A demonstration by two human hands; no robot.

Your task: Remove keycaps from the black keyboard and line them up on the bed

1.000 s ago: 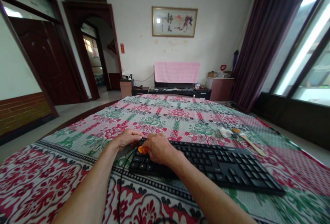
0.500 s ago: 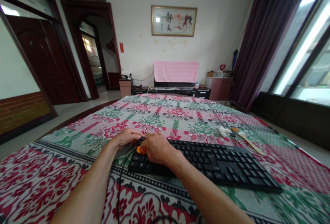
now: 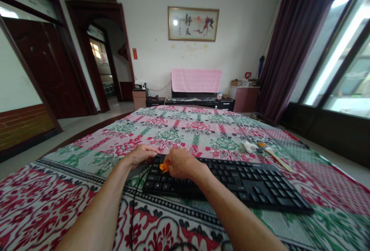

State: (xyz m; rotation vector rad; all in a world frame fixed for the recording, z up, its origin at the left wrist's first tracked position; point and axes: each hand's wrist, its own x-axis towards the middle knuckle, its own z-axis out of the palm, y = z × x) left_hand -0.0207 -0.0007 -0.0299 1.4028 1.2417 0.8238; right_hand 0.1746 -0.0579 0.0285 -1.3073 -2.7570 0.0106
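Note:
A black keyboard lies on a flowered red, green and pink cloth. My right hand rests on the keyboard's left part, fingers curled round a small orange thing pressed against the keys. My left hand grips the keyboard's far left corner, fingers bent over its edge. The keyboard's black cable runs from that corner toward me between my forearms.
A white wad and a wooden-handled brush lie on the cloth beyond the keyboard's right half. Farther off stand a low cabinet with a pink cover, dark curtains and an open doorway.
My right hand with the orange thing has shifted slightly right and away along the keys. The view has drifted a little; my left hand stays at the corner.

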